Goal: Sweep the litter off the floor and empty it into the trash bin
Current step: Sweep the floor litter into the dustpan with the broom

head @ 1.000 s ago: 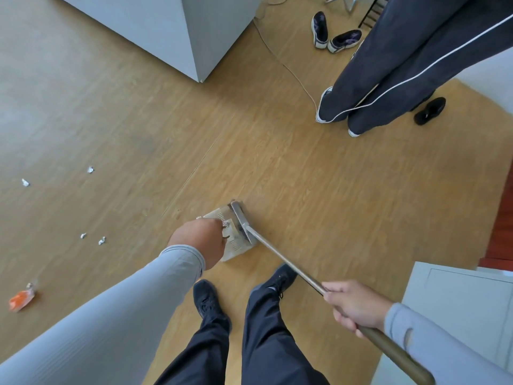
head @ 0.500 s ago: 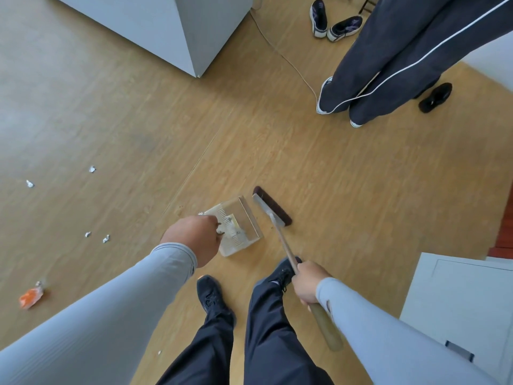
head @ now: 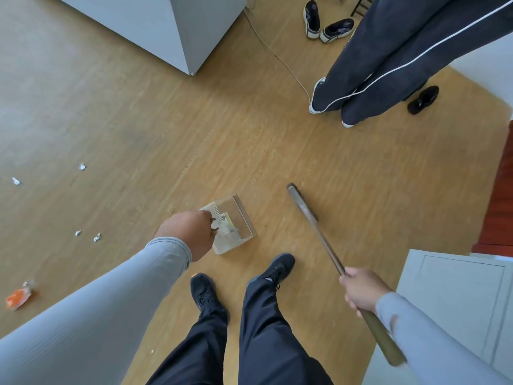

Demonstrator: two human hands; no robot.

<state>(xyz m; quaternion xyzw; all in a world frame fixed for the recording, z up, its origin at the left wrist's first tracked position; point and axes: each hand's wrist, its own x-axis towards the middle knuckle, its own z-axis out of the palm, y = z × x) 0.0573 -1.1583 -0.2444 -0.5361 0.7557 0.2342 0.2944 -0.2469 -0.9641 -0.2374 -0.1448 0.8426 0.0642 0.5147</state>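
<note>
A clear plastic dustpan stands on the wooden floor just ahead of my feet, with a bit of litter inside. My left hand grips its handle end. My right hand holds the wooden handle of a broom, whose dark head touches the floor to the right of the dustpan, apart from it. Small white paper scraps lie scattered to the left. An orange wrapper lies at the far left. No trash bin is in view.
A grey cabinet corner stands at the back, with a cable running past it. Another person's legs stand at the back right, near loose shoes. A white cabinet is at my right.
The broom head has swung away from the dustpan's mouth to the right. My right hand drew back with the handle. The dustpan and my left hand stayed about where they were.
</note>
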